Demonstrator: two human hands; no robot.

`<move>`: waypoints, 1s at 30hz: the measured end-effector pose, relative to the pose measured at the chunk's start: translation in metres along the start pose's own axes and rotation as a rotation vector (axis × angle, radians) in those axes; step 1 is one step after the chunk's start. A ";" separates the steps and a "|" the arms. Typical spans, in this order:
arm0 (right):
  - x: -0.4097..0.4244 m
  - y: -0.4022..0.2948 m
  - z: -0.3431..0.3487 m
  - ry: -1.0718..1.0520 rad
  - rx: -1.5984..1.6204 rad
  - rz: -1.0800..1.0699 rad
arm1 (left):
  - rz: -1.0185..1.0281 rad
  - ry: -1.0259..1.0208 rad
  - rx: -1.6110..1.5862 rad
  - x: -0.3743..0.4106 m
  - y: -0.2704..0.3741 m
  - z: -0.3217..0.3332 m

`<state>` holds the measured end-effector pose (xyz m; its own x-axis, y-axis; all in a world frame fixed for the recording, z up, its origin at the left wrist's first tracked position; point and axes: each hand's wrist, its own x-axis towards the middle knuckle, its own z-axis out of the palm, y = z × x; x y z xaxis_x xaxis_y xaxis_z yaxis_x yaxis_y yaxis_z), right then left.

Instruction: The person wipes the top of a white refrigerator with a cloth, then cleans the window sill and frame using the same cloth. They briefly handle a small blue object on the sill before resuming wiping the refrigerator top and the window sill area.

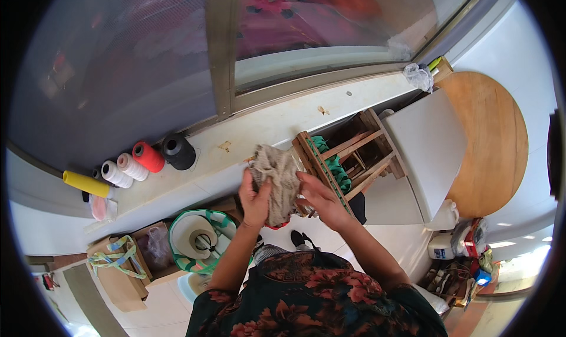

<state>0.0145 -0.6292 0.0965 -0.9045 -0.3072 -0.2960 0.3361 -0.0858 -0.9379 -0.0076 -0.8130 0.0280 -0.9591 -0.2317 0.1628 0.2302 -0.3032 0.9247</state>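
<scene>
A crumpled grey-beige cloth [277,184] is held up in front of me, over the near edge of a white window sill [247,138]. My left hand [256,200] grips its left side, the thumb lying over the front. My right hand [320,200] is at its right side with the fingers spread and slightly blurred; whether it grips the cloth cannot be told. Below the cloth a bit of something red shows, mostly hidden. To the right of my hands stands an upturned wooden stool or frame [360,147] with green strapping [338,173] inside it.
Yarn cones stand on the sill, among them a black cone [178,152] and a red cone [148,156]. Lower left are a green-rimmed bag [203,213] and an open cardboard box [119,275]. A round wooden tabletop [491,147] and white cabinet [429,147] are right.
</scene>
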 end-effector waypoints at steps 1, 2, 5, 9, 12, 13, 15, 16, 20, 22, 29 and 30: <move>-0.017 -0.009 -0.013 -0.030 -0.158 -0.065 | 0.063 0.066 0.089 0.006 0.009 -0.003; -0.034 -0.009 -0.028 -0.005 -0.284 -0.175 | 0.253 0.094 0.326 0.017 0.014 -0.015; -0.096 -0.024 -0.051 0.209 -0.047 -0.055 | 0.603 0.037 0.943 0.064 0.021 -0.061; -0.174 0.004 -0.070 0.556 -0.072 -0.040 | 0.398 -0.357 1.131 0.100 0.006 -0.057; -0.200 0.034 -0.069 0.706 0.094 0.043 | 0.384 -0.502 1.116 0.128 -0.012 -0.026; -0.202 0.043 -0.069 0.746 0.112 0.060 | 0.394 -0.537 1.116 0.143 -0.023 -0.011; -0.200 0.054 -0.063 0.765 0.164 0.072 | 0.421 -0.631 1.091 0.170 -0.035 0.032; -0.195 0.057 -0.060 0.744 0.167 0.073 | 0.458 -0.623 1.073 0.186 -0.043 0.047; -0.194 0.064 -0.049 0.703 0.099 0.078 | 0.461 -0.658 1.041 0.206 -0.055 0.062; -0.211 0.068 -0.047 0.762 0.026 0.134 | 0.373 -0.704 1.044 0.192 -0.043 0.046; -0.299 0.186 -0.080 1.147 0.001 0.408 | 0.341 -0.623 1.322 0.130 0.007 -0.006; -0.302 0.192 -0.082 1.158 0.010 0.414 | 0.373 -0.635 1.356 0.132 0.003 0.005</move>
<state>0.3310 -0.4752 -0.0093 -0.4265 0.7092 -0.5614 0.6508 -0.1904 -0.7349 -0.1340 -0.8401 0.0539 -0.8738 0.4244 0.2374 0.4845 0.8015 0.3506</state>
